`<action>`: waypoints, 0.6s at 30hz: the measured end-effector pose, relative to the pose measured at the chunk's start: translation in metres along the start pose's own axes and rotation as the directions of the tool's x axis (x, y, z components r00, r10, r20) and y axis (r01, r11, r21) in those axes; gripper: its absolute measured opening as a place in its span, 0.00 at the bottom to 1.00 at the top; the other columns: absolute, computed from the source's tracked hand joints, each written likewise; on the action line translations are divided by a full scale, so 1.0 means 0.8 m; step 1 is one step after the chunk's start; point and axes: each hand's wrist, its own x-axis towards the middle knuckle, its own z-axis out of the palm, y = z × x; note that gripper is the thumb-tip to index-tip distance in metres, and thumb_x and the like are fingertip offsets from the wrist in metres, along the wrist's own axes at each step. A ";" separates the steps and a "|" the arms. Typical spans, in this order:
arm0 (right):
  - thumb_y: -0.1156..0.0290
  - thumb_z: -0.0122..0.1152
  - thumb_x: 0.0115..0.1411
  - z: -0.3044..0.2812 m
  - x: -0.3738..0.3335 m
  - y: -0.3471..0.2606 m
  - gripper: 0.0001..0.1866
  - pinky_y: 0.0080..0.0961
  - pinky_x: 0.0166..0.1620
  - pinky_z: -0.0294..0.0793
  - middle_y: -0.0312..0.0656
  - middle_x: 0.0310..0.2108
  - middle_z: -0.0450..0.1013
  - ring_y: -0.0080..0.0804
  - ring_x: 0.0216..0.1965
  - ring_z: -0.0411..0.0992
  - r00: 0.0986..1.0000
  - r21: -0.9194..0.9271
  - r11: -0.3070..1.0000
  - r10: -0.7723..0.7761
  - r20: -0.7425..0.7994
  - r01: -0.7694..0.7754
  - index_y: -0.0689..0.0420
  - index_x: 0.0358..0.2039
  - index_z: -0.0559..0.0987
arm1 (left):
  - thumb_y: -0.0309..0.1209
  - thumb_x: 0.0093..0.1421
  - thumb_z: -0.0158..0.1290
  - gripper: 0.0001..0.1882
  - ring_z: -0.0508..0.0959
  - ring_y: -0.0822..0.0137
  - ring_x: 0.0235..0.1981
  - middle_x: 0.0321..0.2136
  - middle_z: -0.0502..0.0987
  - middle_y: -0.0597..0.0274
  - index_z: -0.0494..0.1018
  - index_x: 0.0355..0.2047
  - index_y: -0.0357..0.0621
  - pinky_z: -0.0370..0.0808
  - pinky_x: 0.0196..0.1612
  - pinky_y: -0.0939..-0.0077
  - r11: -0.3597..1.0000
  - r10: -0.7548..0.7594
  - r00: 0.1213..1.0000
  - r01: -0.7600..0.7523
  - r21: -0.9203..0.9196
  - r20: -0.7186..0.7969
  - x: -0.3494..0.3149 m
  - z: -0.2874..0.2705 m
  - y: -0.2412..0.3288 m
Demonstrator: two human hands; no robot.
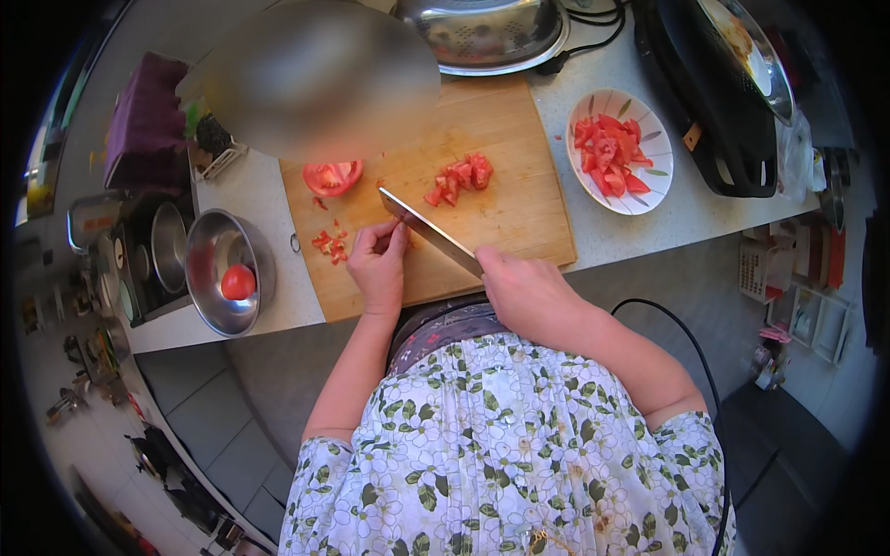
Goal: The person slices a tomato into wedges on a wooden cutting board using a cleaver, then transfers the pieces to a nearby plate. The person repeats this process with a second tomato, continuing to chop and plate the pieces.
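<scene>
My right hand (521,285) is wrapped round the handle of a kitchen knife (428,228), its blade slanting up and left over a wooden cutting board (528,204). My left hand (380,264) is closed in a pinch beside the blade; whatever its fingertips hold, if anything, is hidden. Beyond the blade lies a row of chopped tomato (460,180). Small tomato scraps (330,245) are scattered left of my left hand. Farther back a cut tomato half (332,177) rests with its cut face showing, partly covered by a blurred patch.
Right of the board stands a white bowl (656,190) of tomato chunks, with a black appliance (714,111) beyond it. A steel bowl (206,295) with a whole tomato (238,283) sits at left. A shiny metal dome (491,32) and a black cord (598,37) are at the back.
</scene>
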 end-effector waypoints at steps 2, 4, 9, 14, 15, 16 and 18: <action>0.79 0.47 0.56 0.002 0.004 -0.004 0.08 0.49 0.31 0.72 0.56 0.27 0.73 0.57 0.29 0.74 1.000 -0.022 1.000 0.000 0.008 0.000 0.62 0.37 0.64 | 0.23 0.57 0.59 0.04 0.78 0.76 0.25 0.26 0.76 0.65 0.76 0.29 0.34 0.76 0.31 0.83 1.000 -0.009 1.000 0.008 -0.015 -0.016 -0.001 0.002 0.002; 0.79 0.47 0.56 0.005 0.008 -0.008 0.08 0.49 0.31 0.72 0.56 0.28 0.73 0.57 0.29 0.74 1.000 -0.046 0.999 -0.001 -0.001 0.001 0.62 0.37 0.64 | 0.23 0.57 0.59 0.04 0.78 0.76 0.25 0.26 0.77 0.64 0.76 0.29 0.34 0.76 0.31 0.83 1.000 -0.011 0.999 0.011 -0.016 -0.031 -0.002 0.003 0.002; 0.80 0.48 0.55 0.009 0.018 -0.017 0.09 0.49 0.31 0.73 0.55 0.30 0.72 0.57 0.29 0.74 0.999 -0.101 0.994 -0.036 -0.006 0.035 0.61 0.37 0.64 | 0.24 0.56 0.60 0.05 0.78 0.76 0.25 0.25 0.77 0.64 0.75 0.29 0.35 0.75 0.32 0.82 0.997 0.032 0.999 -0.028 0.078 -0.041 -0.004 0.001 0.002; 0.80 0.49 0.55 0.011 0.036 -0.020 0.09 0.49 0.31 0.73 0.54 0.29 0.72 0.57 0.30 0.74 0.997 -0.143 0.988 -0.066 -0.029 0.061 0.61 0.37 0.65 | 0.25 0.56 0.60 0.06 0.78 0.76 0.26 0.25 0.78 0.63 0.75 0.29 0.35 0.75 0.32 0.82 0.997 -0.001 1.000 0.003 0.075 -0.028 -0.001 0.000 -0.005; 0.79 0.50 0.55 0.010 0.042 -0.020 0.09 0.48 0.31 0.73 0.55 0.28 0.73 0.57 0.30 0.74 0.998 -0.168 0.985 -0.050 -0.033 0.044 0.61 0.37 0.65 | 0.25 0.56 0.60 0.06 0.78 0.76 0.26 0.25 0.78 0.63 0.75 0.29 0.35 0.76 0.32 0.82 0.999 -0.021 1.000 0.021 0.043 -0.015 0.000 -0.001 -0.003; 0.79 0.50 0.56 0.009 0.047 -0.018 0.09 0.48 0.31 0.73 0.55 0.28 0.73 0.57 0.31 0.74 0.999 -0.192 0.981 -0.035 -0.038 0.027 0.61 0.37 0.65 | 0.24 0.57 0.60 0.05 0.78 0.75 0.27 0.26 0.78 0.63 0.75 0.29 0.35 0.76 0.32 0.82 0.999 -0.032 0.999 0.032 0.010 0.002 0.000 -0.002 -0.003; 0.76 0.51 0.58 0.014 0.053 -0.001 0.10 0.47 0.32 0.73 0.55 0.28 0.73 0.57 0.31 0.74 0.996 -0.080 0.997 -0.015 -0.083 0.009 0.61 0.40 0.66 | 0.24 0.57 0.58 0.05 0.79 0.74 0.27 0.27 0.79 0.62 0.74 0.31 0.35 0.76 0.31 0.82 0.997 -0.049 0.998 0.051 -0.057 0.034 0.003 -0.003 -0.002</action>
